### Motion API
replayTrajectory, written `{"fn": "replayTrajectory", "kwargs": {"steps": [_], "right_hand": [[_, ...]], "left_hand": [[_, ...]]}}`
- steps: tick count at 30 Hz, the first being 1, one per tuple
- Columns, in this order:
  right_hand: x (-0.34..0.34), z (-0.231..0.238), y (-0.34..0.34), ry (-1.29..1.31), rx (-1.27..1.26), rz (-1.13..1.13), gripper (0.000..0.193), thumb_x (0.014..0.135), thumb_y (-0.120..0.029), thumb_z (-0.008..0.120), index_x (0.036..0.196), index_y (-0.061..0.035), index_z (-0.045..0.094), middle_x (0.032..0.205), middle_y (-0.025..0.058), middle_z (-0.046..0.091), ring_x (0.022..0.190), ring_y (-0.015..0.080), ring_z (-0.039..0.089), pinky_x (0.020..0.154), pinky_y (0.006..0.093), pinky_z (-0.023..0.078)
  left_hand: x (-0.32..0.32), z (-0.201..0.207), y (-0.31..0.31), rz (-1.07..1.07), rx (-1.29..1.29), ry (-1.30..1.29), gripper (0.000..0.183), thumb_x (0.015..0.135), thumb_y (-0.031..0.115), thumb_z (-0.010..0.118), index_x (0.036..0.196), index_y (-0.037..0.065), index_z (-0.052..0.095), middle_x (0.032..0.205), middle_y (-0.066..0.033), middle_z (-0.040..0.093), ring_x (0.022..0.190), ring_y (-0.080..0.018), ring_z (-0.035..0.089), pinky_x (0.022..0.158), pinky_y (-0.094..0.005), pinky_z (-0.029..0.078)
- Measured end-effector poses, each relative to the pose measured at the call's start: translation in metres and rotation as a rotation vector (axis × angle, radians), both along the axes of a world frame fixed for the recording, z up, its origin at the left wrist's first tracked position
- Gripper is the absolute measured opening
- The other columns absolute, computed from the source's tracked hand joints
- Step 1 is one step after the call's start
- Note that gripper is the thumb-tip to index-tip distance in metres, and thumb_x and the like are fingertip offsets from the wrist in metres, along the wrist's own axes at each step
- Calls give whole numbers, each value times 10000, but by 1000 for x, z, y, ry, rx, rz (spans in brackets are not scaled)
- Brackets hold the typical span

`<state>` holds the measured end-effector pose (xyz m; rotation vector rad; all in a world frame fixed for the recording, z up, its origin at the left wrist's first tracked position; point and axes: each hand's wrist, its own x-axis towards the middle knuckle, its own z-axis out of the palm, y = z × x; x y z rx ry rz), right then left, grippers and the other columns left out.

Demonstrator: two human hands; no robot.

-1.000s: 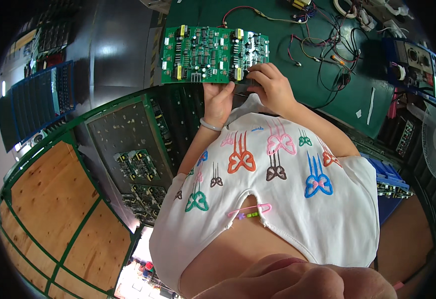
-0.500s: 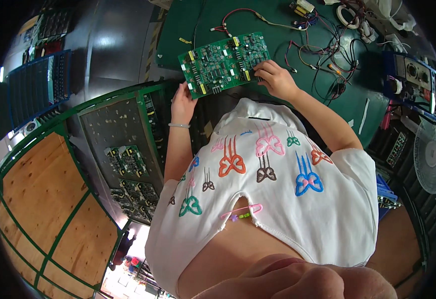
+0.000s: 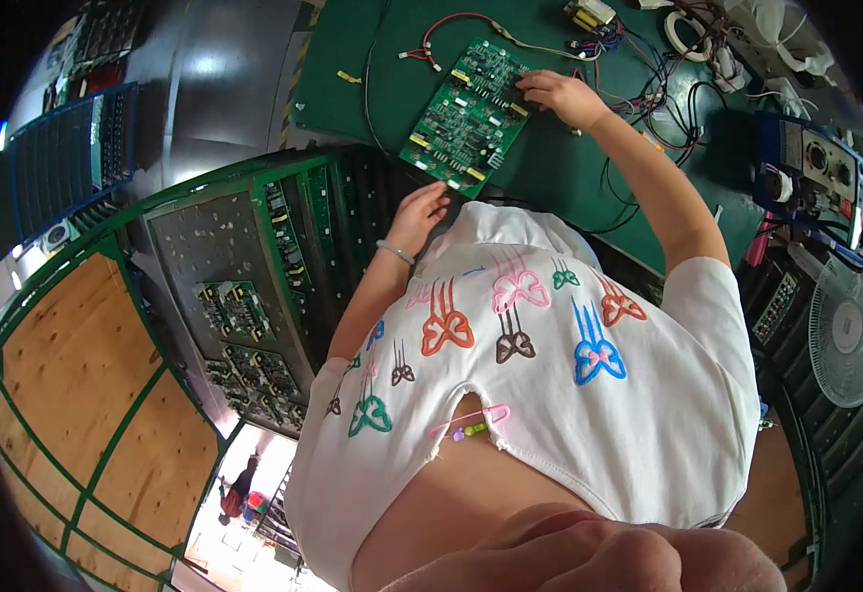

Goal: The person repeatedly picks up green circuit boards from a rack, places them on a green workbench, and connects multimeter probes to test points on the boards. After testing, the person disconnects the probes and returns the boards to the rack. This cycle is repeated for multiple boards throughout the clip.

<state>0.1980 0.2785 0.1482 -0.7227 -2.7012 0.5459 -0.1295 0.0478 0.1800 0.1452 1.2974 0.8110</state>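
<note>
A green circuit board (image 3: 466, 118), crowded with yellow, white and dark components, lies at a slant over the near edge of the green table. My right hand (image 3: 565, 99) grips its right edge, fingers bent over the components there and the thumb hidden. Beside the board's near edge is my left hand (image 3: 420, 222), a pale band on its wrist. Its fingers are stretched toward the board, the tips at or just touching that edge, and they are not wrapped round it.
Tangled wires (image 3: 663, 109) and a roll of tape (image 3: 686, 35) lie on the table's right. A blue-framed instrument (image 3: 816, 178) stands beyond them, with a white fan (image 3: 846, 331) nearer. At left, a rack (image 3: 219, 266) carries several more boards.
The circuit board has turned counterclockwise and now slants up to the right. My left hand has moved right, off its left side to the near edge. My right hand has moved up.
</note>
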Motion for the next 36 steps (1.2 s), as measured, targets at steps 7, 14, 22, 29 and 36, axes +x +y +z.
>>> {"fn": "replayTrajectory", "kwargs": {"steps": [7, 14, 22, 29, 36], "right_hand": [[4, 22, 4, -56, 194, -120, 334, 816, -80, 636, 1146, -109, 677, 1286, 33, 629, 1276, 236, 531, 982, 352, 520], [19, 49, -80, 37, -216, -827, 264, 830, -191, 724, 1060, -92, 639, 1096, 79, 628, 1038, 292, 618, 791, 397, 531], [-2, 25, -102, -296, -241, -855, 269, 826, -189, 717, 1036, -72, 597, 1044, 96, 602, 970, 307, 649, 780, 431, 565], [-2, 18, -83, 232, -581, -1099, 132, 845, -64, 667, 967, -20, 642, 938, 114, 679, 881, 308, 674, 734, 392, 562], [-27, 3, -24, 479, -392, -1137, 156, 877, -94, 727, 1008, -36, 666, 935, 126, 709, 831, 263, 700, 722, 323, 542]], "left_hand": [[42, -18, 15, -38, -130, -58, 313, 948, 174, 617, 1234, 47, 631, 1210, -52, 663, 1043, -188, 621, 843, -312, 497], [-6, 6, 64, -540, 145, 426, 333, 934, 198, 670, 1231, 49, 651, 1028, -31, 706, 873, -100, 639, 731, -229, 492], [-42, -8, 232, -773, 1004, 1394, 492, 807, 207, 793, 1233, 65, 592, 1180, -123, 592, 1087, -302, 572, 979, -433, 459], [-27, -27, 291, -1054, 870, 1448, 571, 706, 311, 870, 1170, 103, 612, 1074, -91, 630, 1028, -315, 575, 935, -437, 460], [-19, -28, 302, -1088, 918, 1284, 356, 689, 295, 880, 897, 80, 687, 842, -45, 663, 875, -275, 619, 844, -422, 498]]}}
